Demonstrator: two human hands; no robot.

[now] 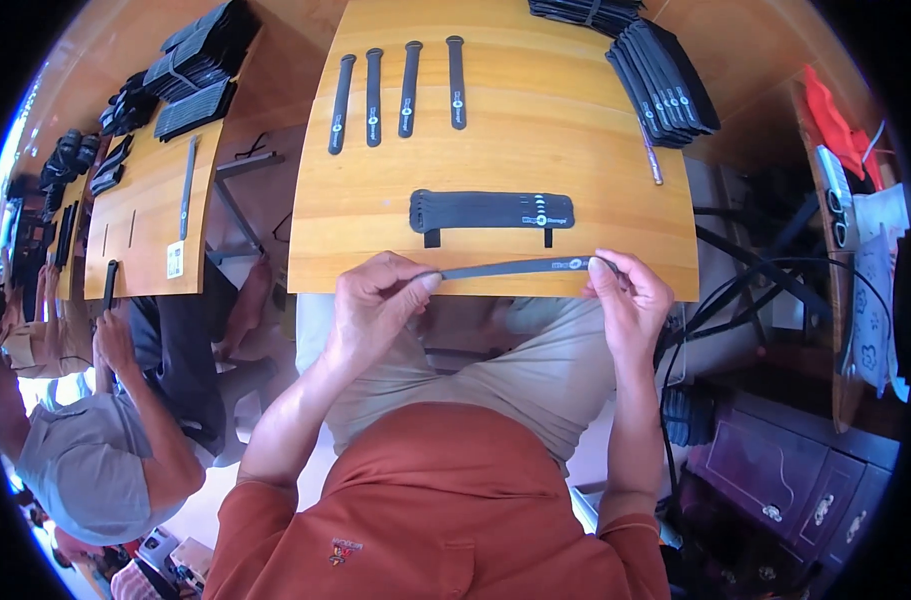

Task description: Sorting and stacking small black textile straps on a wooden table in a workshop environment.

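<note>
A dark grey strap with a white print near its right end is stretched level over the table's front edge. My left hand pinches its left end between thumb and fingers. At the other end, my right hand pinches it the same way. Just beyond lies a stack of similar black straps, fanned slightly at the left, with two short black tabs sticking out below. Farther off, several single straps lie apart in a row, among them a strap and a rightmost strap.
The wooden table carries bundled straps at its far right, with a thin pen-like stick beside them. To the left, a co-worker sits at another wooden table holding more strap bundles. Dark cabinets stand at lower right.
</note>
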